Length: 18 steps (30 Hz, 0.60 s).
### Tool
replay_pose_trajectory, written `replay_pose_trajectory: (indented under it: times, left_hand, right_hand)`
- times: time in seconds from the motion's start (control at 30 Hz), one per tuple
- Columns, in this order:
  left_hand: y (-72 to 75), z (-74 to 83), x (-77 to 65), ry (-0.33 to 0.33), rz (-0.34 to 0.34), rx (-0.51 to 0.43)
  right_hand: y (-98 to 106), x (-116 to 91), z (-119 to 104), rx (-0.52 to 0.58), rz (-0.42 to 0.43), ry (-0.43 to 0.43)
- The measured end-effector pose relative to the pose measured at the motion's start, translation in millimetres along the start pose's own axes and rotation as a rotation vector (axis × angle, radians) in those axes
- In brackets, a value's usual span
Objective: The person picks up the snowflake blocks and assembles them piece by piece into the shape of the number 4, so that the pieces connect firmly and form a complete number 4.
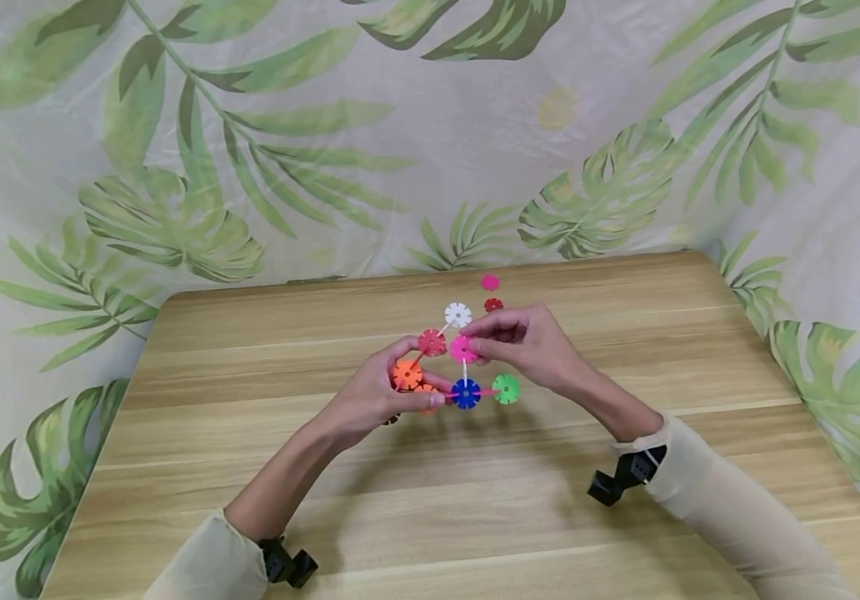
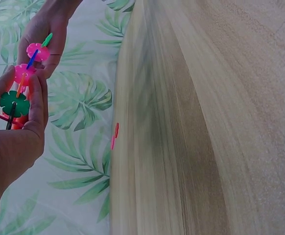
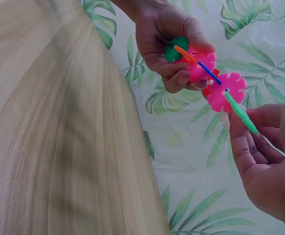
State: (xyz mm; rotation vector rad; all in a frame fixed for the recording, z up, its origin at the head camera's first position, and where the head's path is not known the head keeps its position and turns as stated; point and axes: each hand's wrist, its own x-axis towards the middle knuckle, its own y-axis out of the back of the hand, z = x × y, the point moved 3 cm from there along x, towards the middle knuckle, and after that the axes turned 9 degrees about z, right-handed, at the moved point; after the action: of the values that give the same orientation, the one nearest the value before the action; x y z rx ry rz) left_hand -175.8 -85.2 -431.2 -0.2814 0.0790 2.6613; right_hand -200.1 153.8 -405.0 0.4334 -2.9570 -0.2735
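Between both hands is a chain of joined plastic snowflake discs in several colours, held over the table. My left hand (image 1: 358,400) grips its left side, around an orange disc (image 1: 407,375), with the thumb near a blue disc (image 1: 465,393). A green disc (image 1: 506,389) stands out at the right end. Above the blue disc, my right hand (image 1: 531,346) pinches a bright pink disc (image 1: 463,349), linked to the blue one by an edge-on white disc. A red disc (image 1: 432,342) and a white disc (image 1: 457,314) form the upper part. In the left wrist view a dark green disc (image 2: 14,104) sits among the left fingers.
A loose pink disc (image 1: 490,282) and a loose red disc (image 1: 493,305) lie near the back edge of the wooden table (image 1: 250,500). Behind the table hangs a leaf-patterned cloth (image 1: 460,125).
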Motion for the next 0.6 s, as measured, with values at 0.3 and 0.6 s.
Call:
replay_pose_trajectory:
  times: [0.3, 0.6]
  left_hand:
    - [-0.1, -0.4, -0.5, -0.001, 0.011, 0.009]
    - [0.0, -1.4, 0.8, -0.015, 0.028, -0.027]
  right_hand:
    - [-2.4, -3.3, 1.1, -0.111, -0.117, 0.1]
    - [-7.5, -8.8, 2.6, -0.136, -0.195, 0.191]
